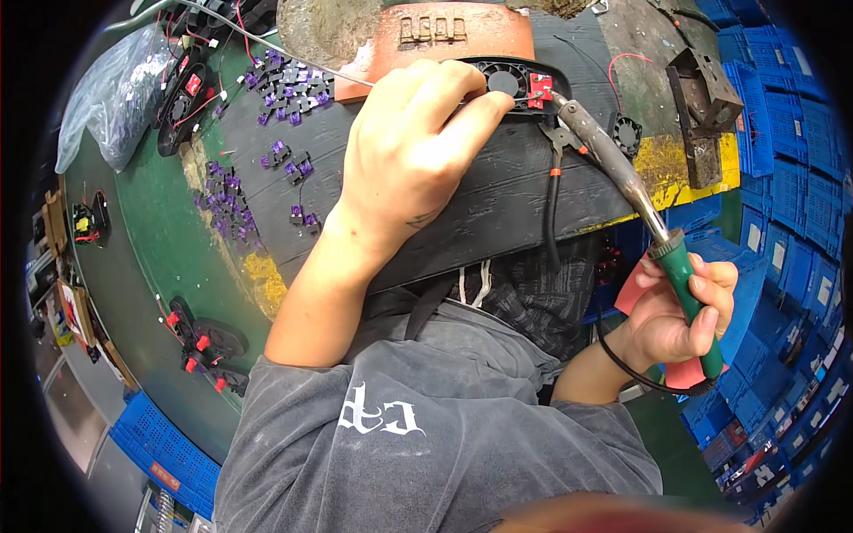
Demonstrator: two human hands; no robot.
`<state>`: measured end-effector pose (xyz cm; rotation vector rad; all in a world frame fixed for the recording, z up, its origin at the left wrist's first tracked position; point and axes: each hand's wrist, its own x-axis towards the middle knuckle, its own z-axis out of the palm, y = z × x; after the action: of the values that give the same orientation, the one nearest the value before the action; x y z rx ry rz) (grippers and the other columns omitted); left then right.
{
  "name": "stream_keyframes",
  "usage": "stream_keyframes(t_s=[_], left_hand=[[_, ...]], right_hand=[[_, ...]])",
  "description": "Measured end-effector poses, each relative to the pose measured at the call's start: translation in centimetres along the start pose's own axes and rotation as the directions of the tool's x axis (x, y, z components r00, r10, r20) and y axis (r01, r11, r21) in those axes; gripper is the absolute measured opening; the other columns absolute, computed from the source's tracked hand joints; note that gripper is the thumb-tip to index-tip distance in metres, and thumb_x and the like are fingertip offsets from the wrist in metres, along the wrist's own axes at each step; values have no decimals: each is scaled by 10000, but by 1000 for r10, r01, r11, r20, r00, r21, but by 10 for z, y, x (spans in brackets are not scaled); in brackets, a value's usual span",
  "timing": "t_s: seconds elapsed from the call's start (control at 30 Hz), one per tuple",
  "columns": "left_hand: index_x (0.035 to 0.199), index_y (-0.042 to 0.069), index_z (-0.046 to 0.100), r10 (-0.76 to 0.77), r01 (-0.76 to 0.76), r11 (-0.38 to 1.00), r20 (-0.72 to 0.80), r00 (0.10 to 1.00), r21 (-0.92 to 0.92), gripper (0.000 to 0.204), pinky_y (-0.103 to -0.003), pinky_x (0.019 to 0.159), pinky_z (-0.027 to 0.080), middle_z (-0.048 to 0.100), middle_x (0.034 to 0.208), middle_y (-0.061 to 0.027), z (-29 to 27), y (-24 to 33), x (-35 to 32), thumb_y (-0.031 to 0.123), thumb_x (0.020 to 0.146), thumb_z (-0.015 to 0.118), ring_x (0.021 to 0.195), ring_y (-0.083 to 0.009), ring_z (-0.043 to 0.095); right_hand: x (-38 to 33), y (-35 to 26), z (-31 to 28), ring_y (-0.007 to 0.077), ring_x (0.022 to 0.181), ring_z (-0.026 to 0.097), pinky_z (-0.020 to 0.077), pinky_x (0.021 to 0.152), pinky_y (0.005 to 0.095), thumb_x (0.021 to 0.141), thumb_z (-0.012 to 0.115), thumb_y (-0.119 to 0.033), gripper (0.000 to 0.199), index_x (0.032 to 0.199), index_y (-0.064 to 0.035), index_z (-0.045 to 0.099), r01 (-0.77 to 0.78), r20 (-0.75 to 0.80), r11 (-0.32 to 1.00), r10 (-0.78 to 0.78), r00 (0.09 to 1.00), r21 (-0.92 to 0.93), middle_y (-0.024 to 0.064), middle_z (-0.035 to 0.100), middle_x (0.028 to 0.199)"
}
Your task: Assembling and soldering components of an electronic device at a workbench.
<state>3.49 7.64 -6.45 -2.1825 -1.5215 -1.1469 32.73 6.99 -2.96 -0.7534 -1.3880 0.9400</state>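
Note:
My left hand (410,147) reaches over the dark bench and pinches a small black fan (508,82) that carries a red connector (539,87) at its right side. My right hand (682,313) grips the green handle of a soldering iron (622,173). The iron's metal barrel runs up and left, and its tip sits at the red connector. A black cord (613,355) loops down from the handle below my wrist.
Purple connectors (289,89) lie scattered on the bench at left, with more fans and red-tipped wires (187,98) and a plastic bag (120,93) beyond. Another small fan (627,133) and a metal stand (702,107) sit at right. Blue crates (782,133) stack along the right side.

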Motion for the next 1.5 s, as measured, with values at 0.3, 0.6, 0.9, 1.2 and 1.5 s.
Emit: stream_keyframes(t_s=[0.3,0.6,0.9,1.2,1.5], left_hand=[[922,25,730,-50,52,997,29,998,-53,259,-345,695,515,635,866,-93,-4,6,6,-5,674,660,782,-253,631],[924,28,735,-60,61,998,24,998,-34,262,-341,705,520,632,863,-92,-2,6,5,-18,673,672,791,-254,632],[921,29,732,-74,75,997,40,996,-29,257,-351,719,521,632,862,-93,-2,9,6,-20,678,663,807,-262,638],[920,30,727,-71,72,997,34,997,-10,256,-352,730,522,635,864,-93,1,8,7,-25,682,651,817,-270,645],[920,36,724,-58,58,998,33,998,11,246,-353,733,518,639,869,-81,1,8,8,-9,689,652,827,-266,647]], right_hand=[[1,0,2,333,565,637,558,470,400,938,462,-279,334,937,13,625,-4,10,1000,4,1000,-5,146,556,1001],[-1,3,6,334,548,640,560,450,384,931,466,-282,336,914,16,621,-23,-6,1000,23,1000,-12,153,552,989],[1,4,2,342,587,654,566,468,387,933,463,-283,339,923,15,624,-26,2,1000,26,1000,4,143,550,998],[0,5,-4,343,580,646,571,490,403,935,460,-284,340,933,15,623,-21,18,1000,21,1000,7,140,544,1001],[1,5,2,345,585,651,563,465,391,935,459,-291,354,931,25,619,-25,5,1000,25,1000,12,144,539,993]])
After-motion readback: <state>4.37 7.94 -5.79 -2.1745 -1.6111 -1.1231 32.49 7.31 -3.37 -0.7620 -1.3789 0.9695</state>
